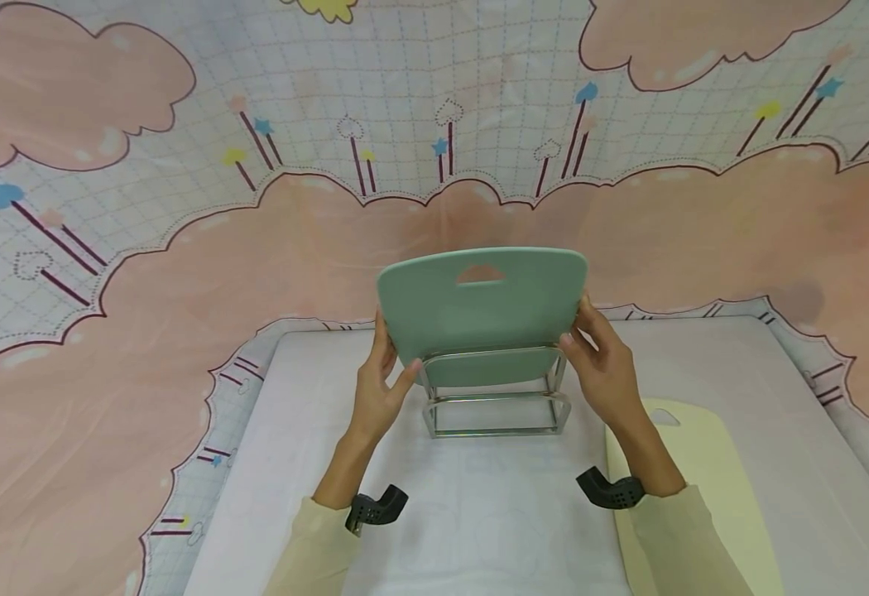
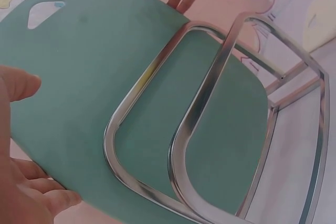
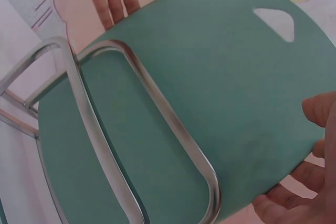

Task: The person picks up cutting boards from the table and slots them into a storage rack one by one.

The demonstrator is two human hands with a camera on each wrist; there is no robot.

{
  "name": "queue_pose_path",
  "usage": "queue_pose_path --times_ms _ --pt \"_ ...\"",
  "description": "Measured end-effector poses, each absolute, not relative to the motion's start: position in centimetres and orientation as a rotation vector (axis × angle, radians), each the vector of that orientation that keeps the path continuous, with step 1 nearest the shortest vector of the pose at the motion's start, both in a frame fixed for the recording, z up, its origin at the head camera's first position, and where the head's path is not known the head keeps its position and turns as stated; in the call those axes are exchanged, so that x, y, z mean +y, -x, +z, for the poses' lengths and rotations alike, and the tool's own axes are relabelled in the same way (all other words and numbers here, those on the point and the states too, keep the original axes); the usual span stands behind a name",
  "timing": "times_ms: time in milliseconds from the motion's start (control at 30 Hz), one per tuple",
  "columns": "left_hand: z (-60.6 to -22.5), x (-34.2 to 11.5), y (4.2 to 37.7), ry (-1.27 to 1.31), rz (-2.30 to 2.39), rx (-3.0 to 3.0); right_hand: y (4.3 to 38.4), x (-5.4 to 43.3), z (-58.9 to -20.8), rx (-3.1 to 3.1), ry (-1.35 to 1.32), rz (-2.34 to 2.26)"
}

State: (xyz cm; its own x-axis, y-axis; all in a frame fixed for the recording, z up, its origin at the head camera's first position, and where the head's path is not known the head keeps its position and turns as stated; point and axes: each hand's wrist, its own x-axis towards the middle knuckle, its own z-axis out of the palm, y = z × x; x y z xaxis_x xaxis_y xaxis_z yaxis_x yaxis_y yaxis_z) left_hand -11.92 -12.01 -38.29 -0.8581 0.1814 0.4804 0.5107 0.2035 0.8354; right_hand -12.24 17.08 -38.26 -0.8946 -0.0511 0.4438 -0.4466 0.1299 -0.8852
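The green board, pinched by left fingers and right fingers, is likely being put in the rack; gentle lowering seems needed.

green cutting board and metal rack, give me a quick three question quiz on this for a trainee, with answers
1. Which hand holds the green cutting board? A: left only. B: right only. C: both.
2. True or false: the yellow cutting board lies on the white table, to the right of the metal rack.
3. Fill in: the handle hole is near the green cutting board's ___ edge.

Key:
1. C, left hand and right hand
2. True
3. top
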Motion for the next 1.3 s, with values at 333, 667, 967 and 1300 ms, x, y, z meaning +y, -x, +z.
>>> queue_pose_path --times_ms 333,667,967,1300 --pt "-38.3 -11.7 12.2 0.678 -1.665 -2.216 13.2 18.2 -40.5 -2.083 -0.483 1.847" --pt "-38.1 -11.2 12.2 0.704 -1.664 -2.209 13.0 18.4 -40.2 -2.099 -0.461 1.817" --pt "-38.2 -11.0 12.0 0.683 -1.687 -2.238 12.7 18.5 -40.0 -2.124 -0.441 1.801" --pt "-37.6 -10.8 12.1 0.645 -1.561 -2.309 13.0 18.9 -40.6 -2.170 -0.393 1.729"
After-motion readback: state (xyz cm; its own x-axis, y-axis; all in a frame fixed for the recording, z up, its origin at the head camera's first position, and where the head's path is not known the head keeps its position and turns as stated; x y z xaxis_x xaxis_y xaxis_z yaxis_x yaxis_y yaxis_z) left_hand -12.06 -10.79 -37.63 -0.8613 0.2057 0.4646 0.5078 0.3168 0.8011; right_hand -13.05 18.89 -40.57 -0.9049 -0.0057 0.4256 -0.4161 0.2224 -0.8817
